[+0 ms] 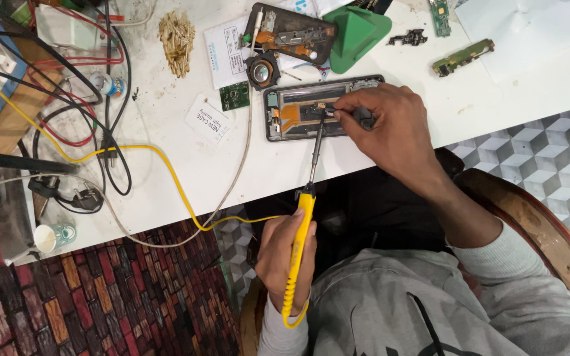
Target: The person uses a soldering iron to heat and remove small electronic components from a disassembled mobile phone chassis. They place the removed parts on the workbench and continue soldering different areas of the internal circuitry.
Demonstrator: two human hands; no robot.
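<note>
Head view: left hand (284,254) wrapped round yellow iron (300,247) handle, below table (166,191) edge; tip runs up to inside of open phone (311,111). Yellow cord (133,150) trails left across table. Right hand (384,128) rests on phone's right part, fingers pinched together on sth small & dark at the orange flex; can't tell what. Phone lies flat nr table's front edge. Just behind it: 2nd phone (291,29), green pick (356,29), small green board (234,96). Black/red wires (74,99) piled far left.
</note>
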